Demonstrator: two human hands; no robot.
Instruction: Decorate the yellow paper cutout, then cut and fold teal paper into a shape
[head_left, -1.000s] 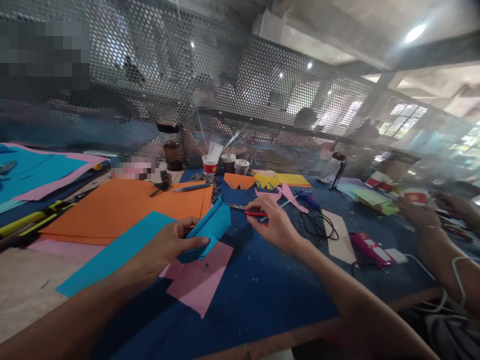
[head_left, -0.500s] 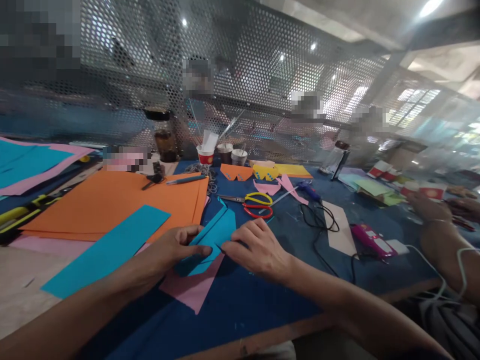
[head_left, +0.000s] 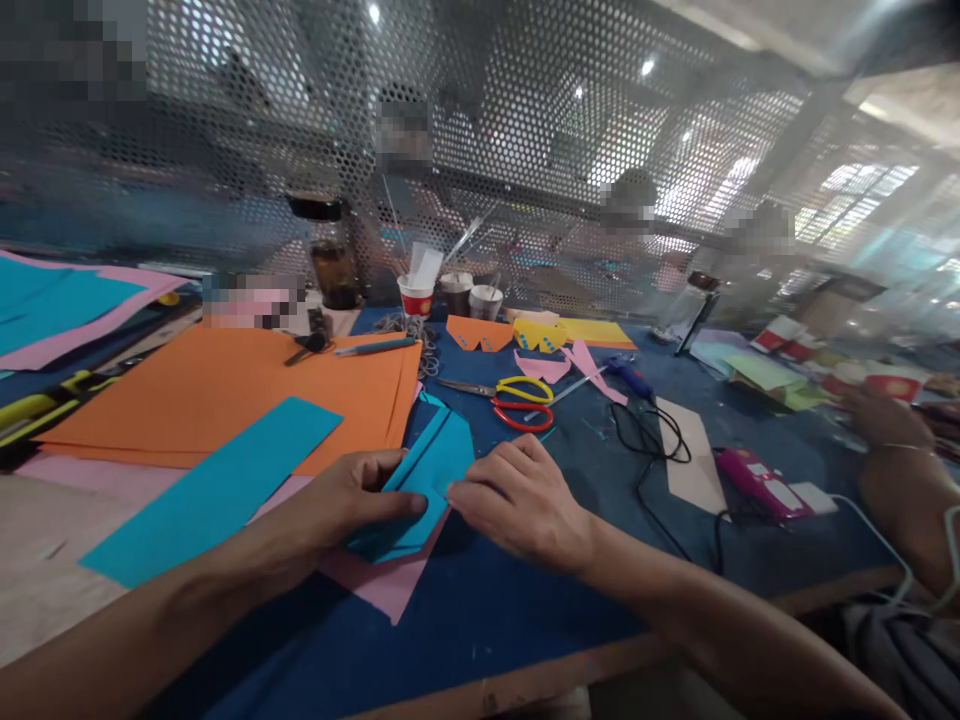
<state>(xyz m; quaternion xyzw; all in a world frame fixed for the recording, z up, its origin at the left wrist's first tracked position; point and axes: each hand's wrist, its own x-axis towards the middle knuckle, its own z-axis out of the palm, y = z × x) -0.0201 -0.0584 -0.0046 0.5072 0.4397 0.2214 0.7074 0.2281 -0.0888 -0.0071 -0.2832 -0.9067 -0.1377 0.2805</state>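
A folded sheet of blue paper (head_left: 448, 440) is held low over the near part of the table, tilted, with layered edges along its left side. My left hand (head_left: 371, 505) grips it from the left, thumb lying on top and the other fingers partly hidden beneath. At its right edge, the curled fingers of my right hand (head_left: 521, 500) pinch the paper; the fingertips are partly hidden. Beneath the blue paper lies a piece of pink paper (head_left: 386, 590). A flat blue paper strip (head_left: 217, 490) rests left of my hands, partly over orange sheets (head_left: 172, 410).
Scissors (head_left: 486, 390) with yellow and red handles lie beyond my hands. A glue gun (head_left: 631, 378), its black cord, and a magenta device (head_left: 761, 485) are to the right. Paper cups (head_left: 415, 298) and a jar (head_left: 334, 265) stand by the perforated screen. Another person's hand (head_left: 889, 420) is at far right.
The view has shifted slightly. Both hands keep hold of the blue paper, whose upper tip has tilted a little to the left. Objects on the table look unmoved.
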